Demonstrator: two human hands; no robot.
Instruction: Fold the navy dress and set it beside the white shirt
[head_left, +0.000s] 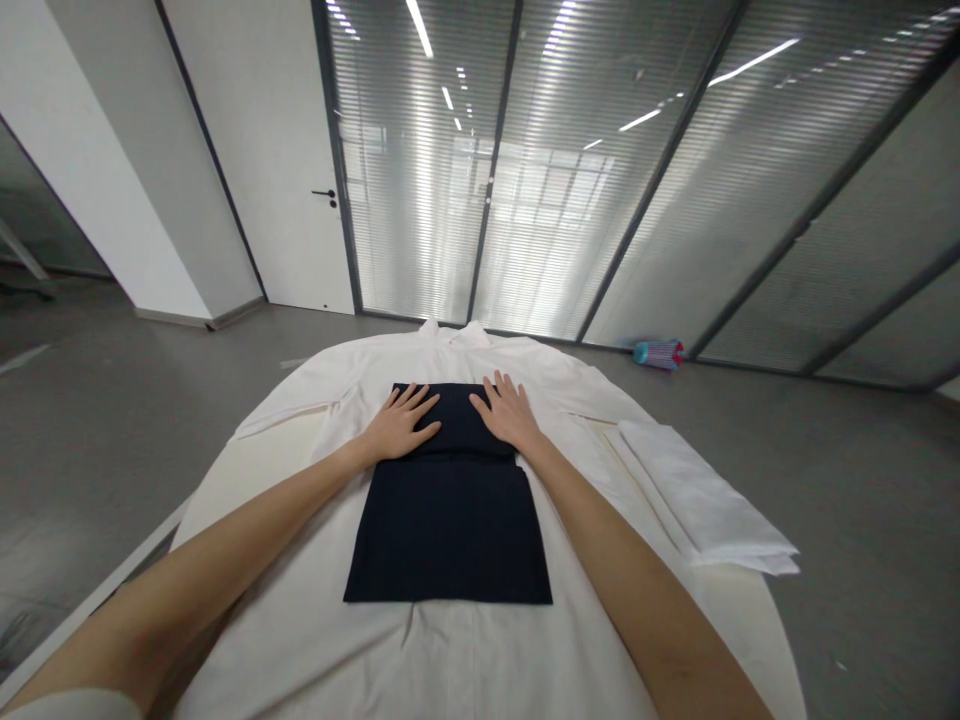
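Observation:
A folded dark navy garment lies in a neat rectangle on top of a white shirt spread over the table, the shirt's collar at the far end. My left hand rests flat on the garment's far left corner, fingers stretched out. My right hand lies flat on its far right corner, fingers apart. Neither hand grips anything.
A folded white cloth lies on the table to the right. Beyond the table are grey floor, a glass partition with blinds, a white door, and a teal and red object on the floor by the glass.

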